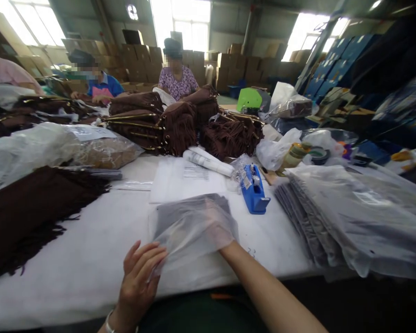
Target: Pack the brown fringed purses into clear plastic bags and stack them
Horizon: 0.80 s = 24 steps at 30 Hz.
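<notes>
A translucent plastic bag with a folded dark grey piece inside lies on the white-covered table in front of me. My left hand has its fingers closed on the near left edge of the bag's opening. Up to the wrist, my right hand is inside the bag, seen blurred through the plastic over the grey piece; its finger positions are unclear. Just beyond the bag on the right stands a blue tape dispenser.
Stacked bagged grey items lie at the right. A brown fringed piece is at the left. Brown fringed bags, a white roll and tape rolls sit farther back. Several people are across the table.
</notes>
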### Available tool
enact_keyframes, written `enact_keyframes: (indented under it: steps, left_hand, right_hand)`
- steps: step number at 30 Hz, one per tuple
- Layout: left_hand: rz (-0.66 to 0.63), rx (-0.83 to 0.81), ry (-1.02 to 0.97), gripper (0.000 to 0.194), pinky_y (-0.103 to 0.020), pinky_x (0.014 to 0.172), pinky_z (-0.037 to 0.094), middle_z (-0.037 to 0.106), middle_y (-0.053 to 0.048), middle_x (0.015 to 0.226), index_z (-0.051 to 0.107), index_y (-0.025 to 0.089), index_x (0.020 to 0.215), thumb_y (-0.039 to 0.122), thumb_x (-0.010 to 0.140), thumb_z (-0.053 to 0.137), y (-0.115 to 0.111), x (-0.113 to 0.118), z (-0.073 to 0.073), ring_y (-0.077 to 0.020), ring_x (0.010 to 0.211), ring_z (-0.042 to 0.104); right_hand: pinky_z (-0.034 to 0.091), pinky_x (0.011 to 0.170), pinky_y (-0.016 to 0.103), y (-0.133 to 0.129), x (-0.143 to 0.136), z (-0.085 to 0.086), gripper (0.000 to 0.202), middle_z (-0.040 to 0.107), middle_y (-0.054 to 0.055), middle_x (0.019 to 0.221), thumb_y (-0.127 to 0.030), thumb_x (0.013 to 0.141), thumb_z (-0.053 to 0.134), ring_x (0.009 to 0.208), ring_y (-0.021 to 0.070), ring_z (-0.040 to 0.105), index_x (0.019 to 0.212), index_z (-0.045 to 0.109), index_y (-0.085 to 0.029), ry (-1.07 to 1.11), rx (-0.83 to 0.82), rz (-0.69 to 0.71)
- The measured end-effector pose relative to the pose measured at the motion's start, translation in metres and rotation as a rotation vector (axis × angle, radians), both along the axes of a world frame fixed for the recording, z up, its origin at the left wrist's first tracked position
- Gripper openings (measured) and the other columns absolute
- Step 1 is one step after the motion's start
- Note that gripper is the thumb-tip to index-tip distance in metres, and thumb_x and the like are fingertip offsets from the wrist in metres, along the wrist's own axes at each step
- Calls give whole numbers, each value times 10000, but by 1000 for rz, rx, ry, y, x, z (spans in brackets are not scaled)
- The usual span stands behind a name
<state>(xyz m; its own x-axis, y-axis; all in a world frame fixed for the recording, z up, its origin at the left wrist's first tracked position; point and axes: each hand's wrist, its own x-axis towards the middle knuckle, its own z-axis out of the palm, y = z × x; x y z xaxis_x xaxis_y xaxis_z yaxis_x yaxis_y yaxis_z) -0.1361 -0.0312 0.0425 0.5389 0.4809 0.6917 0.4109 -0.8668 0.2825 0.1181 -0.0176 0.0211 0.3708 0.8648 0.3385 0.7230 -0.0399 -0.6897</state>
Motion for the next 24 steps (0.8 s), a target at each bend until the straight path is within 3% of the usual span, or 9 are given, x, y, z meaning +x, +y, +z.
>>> enact_keyframes:
  steps: [3,5,7,10,12,14,18,21,24]
  left_hand:
    - [-59,-23,86,338,-607,1047,300,613,-110,1201,585,180,1104,16,811,555,-11,-13,-19,-264,1174,521]
    - [-69,-35,133,366,-614,1065,267,589,-119,1242,574,179,1127,-11,819,517,-18,-20,-29,-261,1196,510]
    - [-63,-34,171,392,-611,1082,236,606,-111,1223,566,183,1149,-23,822,502,-22,-24,-34,-251,1191,519]
    - [-75,-18,221,418,-594,1097,219,632,-91,1188,549,191,1181,-15,820,513,-23,-25,-35,-238,1194,518]
    - [-96,-14,255,449,-609,1093,211,620,-90,1208,525,193,1215,-20,821,488,-21,-25,-36,-244,1222,489]
    - [-94,-17,299,508,-623,1089,197,576,-102,1266,473,188,1280,-33,824,425,-19,-28,-38,-255,1264,439]
    - [-62,-20,427,662,-557,1122,165,483,-75,1364,343,203,1391,-78,793,288,-14,-43,-46,-219,1305,378]
    - [-125,-53,578,747,-444,1133,223,436,-6,1401,325,260,1402,-96,748,269,-5,-54,-46,-168,1292,396]
    - [-238,-136,689,805,-364,1075,353,400,26,1417,282,303,1415,-77,707,309,9,-57,-39,-159,1274,421]
  right_hand:
    - [230,1069,574,-49,-2,-27,462,424,107,1397,-375,889,495,1315,366,300,1321,470,-214,-139,-14,111]
    - [189,1101,541,-69,-11,-41,478,450,20,1393,-409,874,504,1311,326,333,1336,446,-304,-254,-31,232]
    - [200,1110,501,-66,-19,-48,505,480,-10,1370,-462,864,510,1271,286,406,1343,430,-323,-380,-69,307]
    - [236,1080,507,-33,-25,-49,554,475,90,1369,-490,890,455,1252,300,426,1353,430,-187,-468,-132,250]
    - [247,1055,537,-17,-25,-43,575,454,144,1375,-486,900,435,1268,337,395,1352,429,-131,-454,-158,184]
    - [221,1059,559,-23,-19,-36,573,395,119,1422,-476,899,445,1317,352,311,1381,391,-172,-471,-159,198]
    - [157,1107,539,-92,13,-30,568,272,32,1491,-352,912,457,1387,298,151,1436,261,-254,-514,-203,487]
    - [265,1088,496,-151,41,-23,578,325,64,1467,-362,903,487,1357,279,259,1432,278,-253,-434,-345,667]
    - [392,1016,433,-178,46,3,526,476,84,1368,-388,894,508,1228,268,466,1390,375,-272,-292,-490,684]
